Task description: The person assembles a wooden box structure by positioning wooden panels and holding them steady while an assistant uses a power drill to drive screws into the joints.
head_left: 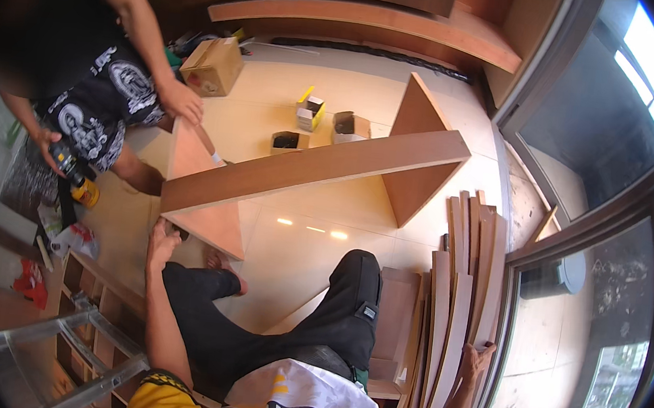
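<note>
A long brown wooden board (316, 159) stands on edge, joining a triangular-looking panel (205, 191) at the left to another panel (415, 157) at the far right. My left hand (163, 244) grips the near left corner of this frame, its fingers partly hidden by the wood. Low at the right, my right hand (475, 360) is closed at the outer edge of a bundle of wooden strips (457, 297). A co-worker's hand (181, 101) rests on top of the left panel. That person's other hand holds a black and yellow cordless drill (75, 173).
Small open boxes (349, 127) and a cardboard carton (212, 66) are on the tiled floor beyond the frame. A metal ladder (80, 353) and wooden shelving (99, 284) stand at my left. Glass doors (580, 294) line the right side.
</note>
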`<state>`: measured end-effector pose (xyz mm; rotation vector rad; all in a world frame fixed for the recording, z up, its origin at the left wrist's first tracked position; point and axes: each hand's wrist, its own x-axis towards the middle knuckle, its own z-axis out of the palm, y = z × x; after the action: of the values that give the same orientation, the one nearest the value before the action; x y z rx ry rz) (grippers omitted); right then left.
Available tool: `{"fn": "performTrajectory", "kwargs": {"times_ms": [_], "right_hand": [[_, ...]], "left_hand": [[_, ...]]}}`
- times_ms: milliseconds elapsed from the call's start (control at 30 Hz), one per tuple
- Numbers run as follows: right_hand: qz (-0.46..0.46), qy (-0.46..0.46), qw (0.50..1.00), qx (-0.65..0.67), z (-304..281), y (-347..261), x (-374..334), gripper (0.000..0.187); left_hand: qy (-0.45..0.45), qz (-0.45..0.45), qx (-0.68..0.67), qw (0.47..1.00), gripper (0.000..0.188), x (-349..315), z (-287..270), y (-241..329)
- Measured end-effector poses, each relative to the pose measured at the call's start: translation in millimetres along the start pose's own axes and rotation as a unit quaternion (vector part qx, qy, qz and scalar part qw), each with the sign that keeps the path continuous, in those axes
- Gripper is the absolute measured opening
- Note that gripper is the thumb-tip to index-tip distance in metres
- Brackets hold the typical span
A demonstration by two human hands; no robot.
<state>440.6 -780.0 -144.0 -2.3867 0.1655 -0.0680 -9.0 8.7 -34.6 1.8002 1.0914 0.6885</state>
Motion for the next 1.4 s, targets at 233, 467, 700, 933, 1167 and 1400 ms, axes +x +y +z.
{"fn": "performTrajectory", "kwargs": {"times_ms": [233, 467, 700, 933, 1167, 1400], "right_hand": [[-0.262, -0.046, 0.954, 0.137, -45.5, -241.2, 42.3, 0.089], [-0.546, -0.145, 0.825, -0.005, 18.3, -554.8, 4.2, 0.093], [-0.728, -0.175, 0.655, -0.102, 153.6, -740.1, -36.2, 0.09], [-0.717, -0.165, 0.648, -0.198, 228.3, -792.0, -52.6, 0.094], [-0.648, -0.223, 0.698, -0.209, 280.0, -757.1, -33.8, 0.092], [-0.693, -0.22, 0.678, -0.113, 312.0, -686.1, -14.1, 0.079]], "left_hand": [[0.134, 0.029, -0.15, 0.979, 0.054, 44.0, -58.7, 54.8], [0.118, 0.073, -0.26, 0.955, 0.048, 140.0, -49.3, 79.6], [0.02, 0.023, -0.206, 0.978, 0.067, 226.1, -76.9, 73.9], [-0.022, 0.177, -0.18, 0.967, 0.03, 218.8, -90.5, 30.9], [0.072, 0.128, 0.031, 0.989, 0.048, 176.9, -59.3, 40.0], [0.043, 0.12, 0.057, 0.99, 0.076, 122.3, -47.2, 45.1]]}}
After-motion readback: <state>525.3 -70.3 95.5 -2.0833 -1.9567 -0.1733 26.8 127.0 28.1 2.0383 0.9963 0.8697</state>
